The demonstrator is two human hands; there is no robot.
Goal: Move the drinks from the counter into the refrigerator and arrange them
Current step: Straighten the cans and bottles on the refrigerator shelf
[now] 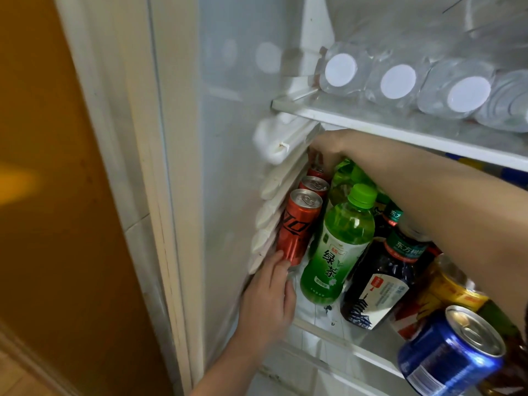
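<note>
Drinks fill the lower refrigerator shelf (323, 318) in rows from front to back, and both hands are inside tidying the left-hand row. Nearest the camera, a blue can (451, 352) sits at the front right, with a yellow can (448, 284) just behind it. The left hand (268, 298) lies at the shelf's front left, its fingers (275, 262) loosely spread and pressed against the base of the front red can (297, 227); they touch it without wrapping it, probably to nudge it tight along the side wall. Beside that can stand a green tea bottle (337, 247) and a dark tea bottle (383, 278), upright and close together. Behind the front can, a second red can (314, 185) and a third red can (318, 171) continue the line. The right hand (328, 150) reaches over the bottles to the back; whether its fingers grip that rearmost can, I cannot tell. Clear bottles (397, 81) lie capped-end outward on the upper shelf (371, 121).
</note>
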